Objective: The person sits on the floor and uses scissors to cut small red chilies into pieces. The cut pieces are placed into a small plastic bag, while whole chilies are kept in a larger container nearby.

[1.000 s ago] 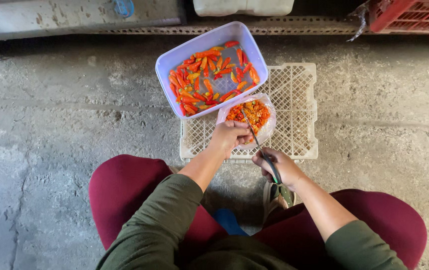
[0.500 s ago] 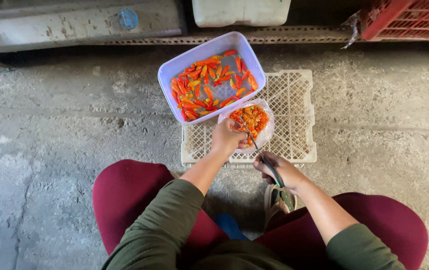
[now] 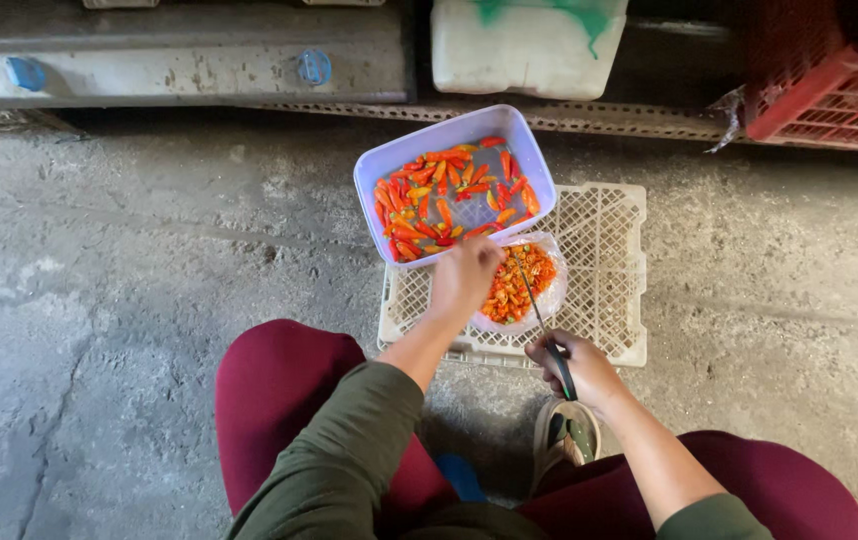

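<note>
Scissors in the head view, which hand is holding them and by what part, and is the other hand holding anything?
The right hand holds the scissors by the handles. Whether the left hand holds anything cannot be told.

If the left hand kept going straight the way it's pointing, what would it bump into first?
The left hand points away from the person, so it would probably meet the purple tub of whole chillies first. Its near rim sits right at the fingertips, though depth is hard to judge.
</note>
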